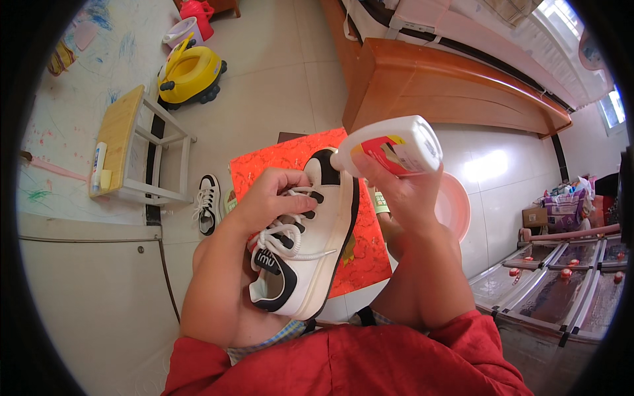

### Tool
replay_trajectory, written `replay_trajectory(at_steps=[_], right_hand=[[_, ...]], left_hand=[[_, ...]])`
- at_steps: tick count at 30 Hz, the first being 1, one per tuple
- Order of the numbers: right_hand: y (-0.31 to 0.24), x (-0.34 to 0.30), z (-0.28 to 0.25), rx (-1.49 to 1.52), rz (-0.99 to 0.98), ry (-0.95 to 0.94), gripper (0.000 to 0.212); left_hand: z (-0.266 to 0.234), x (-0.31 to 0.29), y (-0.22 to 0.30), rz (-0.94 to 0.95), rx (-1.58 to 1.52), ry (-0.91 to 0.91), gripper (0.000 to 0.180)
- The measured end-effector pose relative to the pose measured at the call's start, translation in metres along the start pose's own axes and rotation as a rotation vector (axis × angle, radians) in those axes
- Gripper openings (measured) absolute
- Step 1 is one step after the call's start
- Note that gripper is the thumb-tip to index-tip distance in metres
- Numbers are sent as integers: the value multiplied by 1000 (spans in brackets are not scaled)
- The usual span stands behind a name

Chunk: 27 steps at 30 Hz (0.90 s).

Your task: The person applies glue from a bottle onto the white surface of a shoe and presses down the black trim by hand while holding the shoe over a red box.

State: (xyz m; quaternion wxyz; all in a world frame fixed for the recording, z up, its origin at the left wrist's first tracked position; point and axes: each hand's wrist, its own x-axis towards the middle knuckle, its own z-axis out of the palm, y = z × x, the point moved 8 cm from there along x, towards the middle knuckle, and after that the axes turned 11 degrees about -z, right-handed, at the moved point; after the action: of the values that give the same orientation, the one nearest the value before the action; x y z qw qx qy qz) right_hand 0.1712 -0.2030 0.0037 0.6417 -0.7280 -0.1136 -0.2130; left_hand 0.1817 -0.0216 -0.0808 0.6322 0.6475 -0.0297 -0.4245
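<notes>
A white and black sneaker (323, 231) with thick white laces is held above a red patterned mat or board (370, 257), its toe pointing away from me. My left hand (277, 198) grips it at the laces, fingers closed over the tongue. My right hand (409, 195) is wrapped round a white plastic bottle (403, 138) with a red and yellow label. The bottle is tilted on its side, its narrow end against or just over the black toe of the sneaker. Whether any liquid comes out cannot be seen.
A matching sneaker (208, 204) lies on the floor at left, by a wooden-topped stool (122, 132) with a tube on it. A pink basin (454, 208) stands right of my right hand. Further off are a yellow ride-on style potty (191, 72), a wooden bed frame (442, 86) and storage drawers (548, 290).
</notes>
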Motion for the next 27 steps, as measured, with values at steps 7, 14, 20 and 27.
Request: replay_trajectory(at_steps=[7,14,20,27], right_hand=[[-5,1,4,-16,-20,-73,26],[-49,-8,1,-226,-324,-22,25],[-24,-11,14,-213,-285,-58,27],[-24,-18,25,-202,-331,-76,24]], left_hand=[[3,-2,4,33,22,39,18],[-4,0,-4,58,50,24,14],[-5,5,-7,31,66,29,15],[-3,7,-10,23,19,27,14]])
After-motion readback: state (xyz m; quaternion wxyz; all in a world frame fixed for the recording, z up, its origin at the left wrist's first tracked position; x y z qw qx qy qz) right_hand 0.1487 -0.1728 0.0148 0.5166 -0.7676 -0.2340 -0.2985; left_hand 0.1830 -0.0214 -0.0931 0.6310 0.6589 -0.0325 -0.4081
